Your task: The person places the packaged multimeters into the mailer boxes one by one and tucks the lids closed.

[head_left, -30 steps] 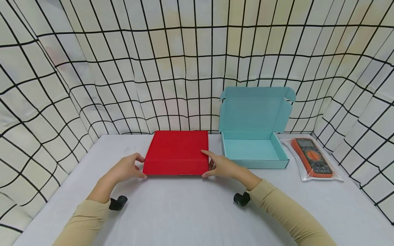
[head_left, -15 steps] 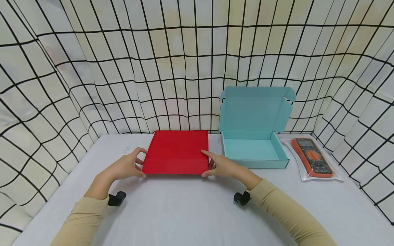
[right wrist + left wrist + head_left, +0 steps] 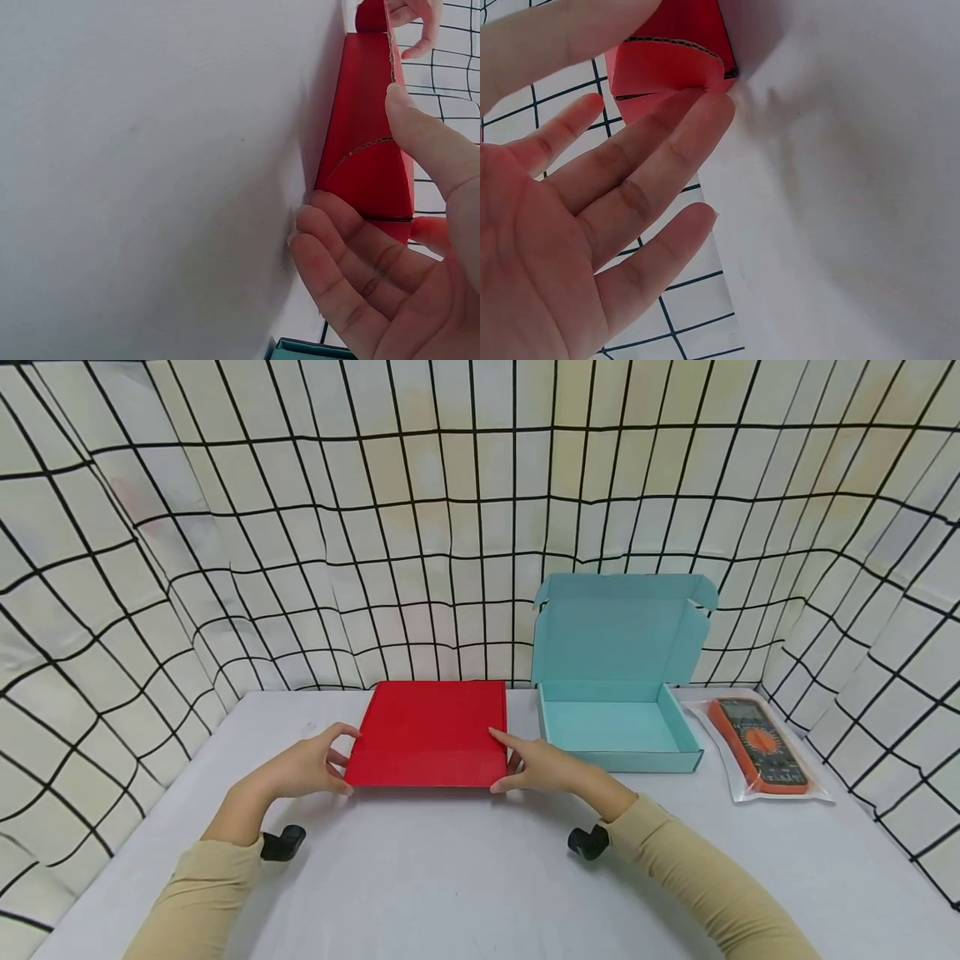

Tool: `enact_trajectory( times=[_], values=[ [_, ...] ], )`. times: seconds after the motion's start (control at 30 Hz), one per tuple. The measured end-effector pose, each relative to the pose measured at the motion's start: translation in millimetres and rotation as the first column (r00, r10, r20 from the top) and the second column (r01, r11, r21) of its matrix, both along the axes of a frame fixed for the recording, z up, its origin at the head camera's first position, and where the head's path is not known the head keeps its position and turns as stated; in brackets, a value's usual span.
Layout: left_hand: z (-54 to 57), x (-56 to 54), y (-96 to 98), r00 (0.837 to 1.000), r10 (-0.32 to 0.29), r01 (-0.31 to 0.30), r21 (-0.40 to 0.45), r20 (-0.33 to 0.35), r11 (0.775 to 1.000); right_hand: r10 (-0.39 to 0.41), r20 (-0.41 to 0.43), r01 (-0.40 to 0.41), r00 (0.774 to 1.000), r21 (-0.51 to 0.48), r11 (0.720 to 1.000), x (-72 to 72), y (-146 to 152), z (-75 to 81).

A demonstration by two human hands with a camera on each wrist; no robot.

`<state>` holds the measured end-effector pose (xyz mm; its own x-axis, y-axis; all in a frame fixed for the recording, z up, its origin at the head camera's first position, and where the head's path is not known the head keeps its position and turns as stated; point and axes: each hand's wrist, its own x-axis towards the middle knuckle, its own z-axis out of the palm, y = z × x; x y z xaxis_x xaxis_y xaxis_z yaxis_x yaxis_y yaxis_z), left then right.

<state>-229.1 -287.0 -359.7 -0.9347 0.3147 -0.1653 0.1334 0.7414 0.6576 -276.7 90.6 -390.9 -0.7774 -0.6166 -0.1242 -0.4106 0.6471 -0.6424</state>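
A flat red cardboard box (image 3: 435, 727) lies at the back of the table, its lid over it. My left hand (image 3: 296, 768) holds its left front corner. The thumb is at the front and the index finger reaches the top edge. In the left wrist view, fingertips (image 3: 718, 109) touch the box's side flap. My right hand (image 3: 543, 764) grips the right front corner, index finger on top. The right wrist view shows the thumb (image 3: 401, 101) against the lid's cardboard edge and other fingers beside the side flap.
A light blue box (image 3: 622, 727) stands with its lid up, to the right of the red one. Farther right lies an orange multimeter (image 3: 761, 743) in a clear plastic bag. Black-lined white cloth (image 3: 480, 527) encloses the table (image 3: 450, 877) at the back and sides.
The left index finger has shifted up onto the box's top edge. The red box's left front corner has moved slightly leftward. My right hand has stayed in place.
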Motion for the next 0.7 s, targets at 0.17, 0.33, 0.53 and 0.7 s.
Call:
enact_trajectory(
  times=[0.17,0.33,0.53,0.7],
  values=[
    [0.8,0.9,-2.1,1.0,-0.011,0.011,-0.001,-0.007,1.0,0.005,0.017,-0.004,1.0,-0.009,1.0,-1.2,-0.7,1.1],
    [1.1,1.9,-2.8,0.999,-0.022,0.022,-0.001,-0.024,1.0,0.014,0.021,-0.013,1.0,-0.014,1.0,-0.9,-1.6,3.5],
    [-1.3,1.5,-3.4,1.0,0.005,-0.005,0.019,-0.018,1.0,0.011,0.015,-0.011,1.0,-0.017,1.0,0.1,-1.9,3.4],
    [-4.1,-1.7,-2.0,0.999,0.035,-0.036,-0.025,-0.038,0.999,0.018,0.005,-0.018,1.0,-0.012,1.0,1.2,-0.5,3.8]
  ],
)
